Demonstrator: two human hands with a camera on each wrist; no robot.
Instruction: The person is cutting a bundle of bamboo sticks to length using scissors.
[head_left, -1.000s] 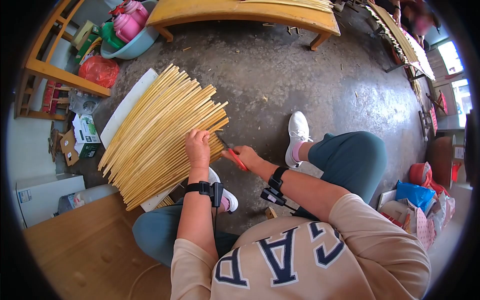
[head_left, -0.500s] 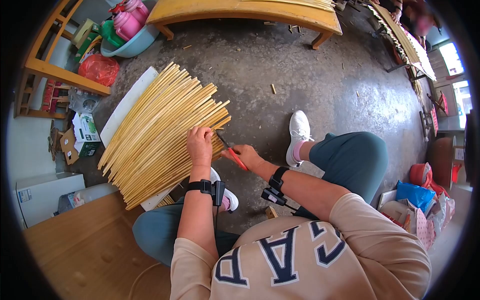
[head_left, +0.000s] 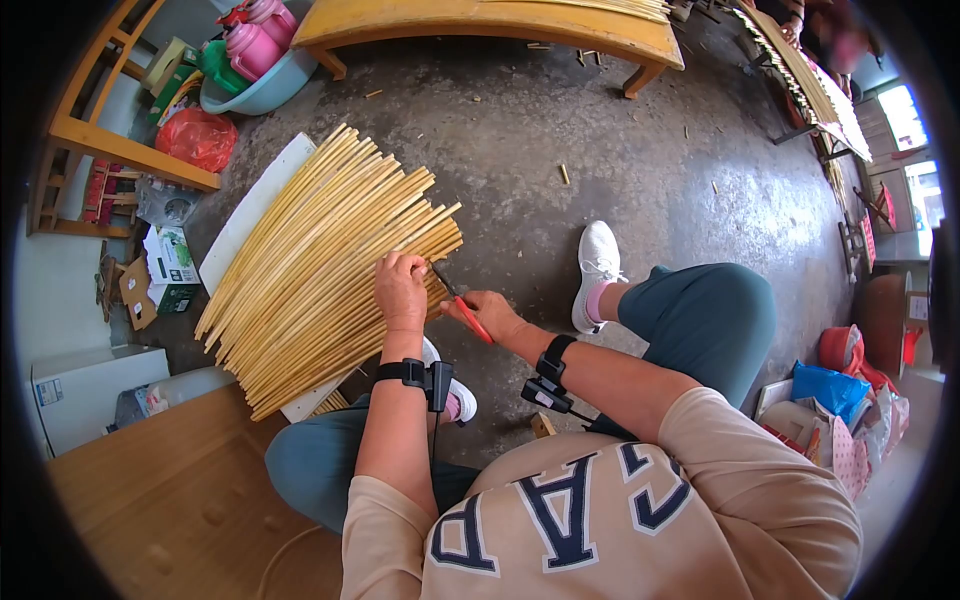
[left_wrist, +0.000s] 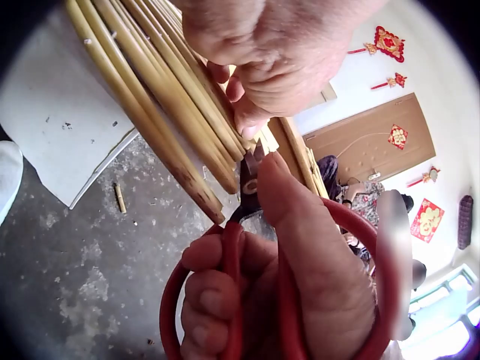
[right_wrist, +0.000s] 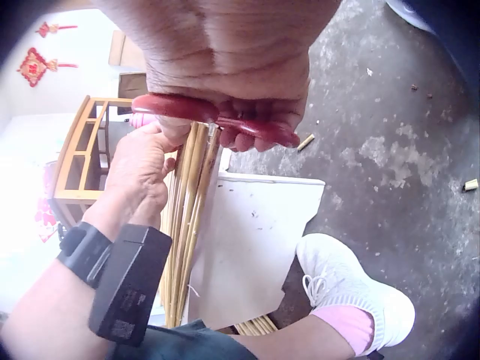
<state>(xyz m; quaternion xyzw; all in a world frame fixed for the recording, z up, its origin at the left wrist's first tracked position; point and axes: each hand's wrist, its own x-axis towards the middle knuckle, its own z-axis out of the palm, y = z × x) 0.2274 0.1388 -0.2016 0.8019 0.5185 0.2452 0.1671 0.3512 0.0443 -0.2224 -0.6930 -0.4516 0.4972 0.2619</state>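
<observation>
A wide spread of long tan sticks [head_left: 310,270], like thin bamboo canes, lies to the left of my legs on a white board [head_left: 255,212]. My left hand [head_left: 400,290] is over the near right ends of the sticks and pinches a stick end between thumb and curled fingers. In my right hand [head_left: 492,316] is a pair of red-handled scissors [head_left: 470,318], fingers and thumb through the loops. Their dark blades [left_wrist: 250,176] are right at the stick ends beside the left fingertips in the left wrist view. The right wrist view hides the blades behind the hand.
A short stick piece [head_left: 564,174] lies on the concrete floor ahead. Beyond stands a yellow wooden table [head_left: 480,30] bearing more sticks. A blue basin [head_left: 270,98] with pink flasks is at the upper left, bags [head_left: 835,395] at the right. My white shoe [head_left: 598,265] is right of the scissors.
A short stick piece, absent from the floor one second ago, has appeared on the floor and moved right and slightly down. Both hands and the scissors have hardly moved.
</observation>
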